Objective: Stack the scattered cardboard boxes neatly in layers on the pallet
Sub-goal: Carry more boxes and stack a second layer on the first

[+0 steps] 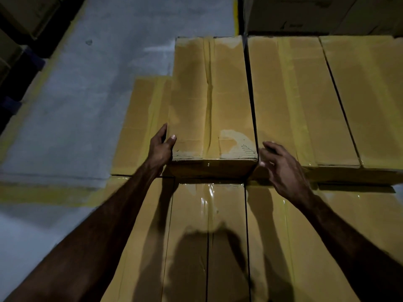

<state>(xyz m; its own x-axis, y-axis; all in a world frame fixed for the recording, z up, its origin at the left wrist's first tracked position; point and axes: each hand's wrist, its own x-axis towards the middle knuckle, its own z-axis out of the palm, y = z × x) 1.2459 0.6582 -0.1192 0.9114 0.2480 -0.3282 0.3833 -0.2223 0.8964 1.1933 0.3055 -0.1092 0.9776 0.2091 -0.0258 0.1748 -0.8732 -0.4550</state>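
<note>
Boxes (209, 247) on concrete floor (87, 105)

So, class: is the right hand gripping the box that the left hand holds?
No: the right hand hovers with fingers spread beside the box, while only the left hand grips its corner.

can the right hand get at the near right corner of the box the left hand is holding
Probably yes: the right hand hovers open right beside that corner of the box, nothing between them, though the neighbouring box sits close alongside.

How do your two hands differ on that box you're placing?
The left hand grips the box's near left corner, thumb on top; the right hand hovers open beside its right corner, gripping nothing. The left looks sharp, the right blurred. Both are bare.
</note>
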